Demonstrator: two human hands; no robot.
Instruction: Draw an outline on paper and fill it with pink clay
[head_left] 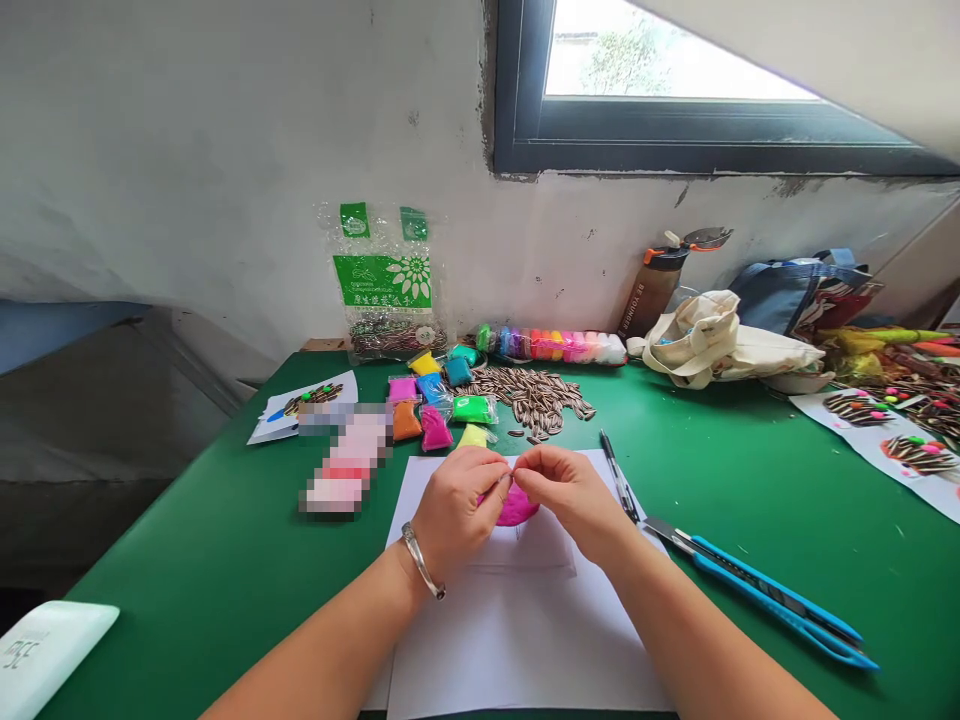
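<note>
Flattened pink modelling clay (519, 508) lies on a small piece of white paper over larger white sheets (517, 640). Above the clay, my left hand (463, 505) pinches a thin dark piece, apparently a sunflower seed (496, 487), between thumb and forefinger. My right hand (574, 495) is closed in a pinch right beside it, its fingertips meeting the left ones near the seed's tip. What the right fingertips hold is hidden. Behind the hands spreads a pile of striped sunflower seeds (536, 395), with small bags of coloured clay (436, 428) to its left.
A blue utility knife (780, 595) with its blade out and a black pen (619, 475) lie to the right. Seed-covered craft cards (919, 455) are at far right, another card (277, 425) at left. A seed bag (386, 290), bottle (652, 290) and cloth bag (705, 340) line the wall.
</note>
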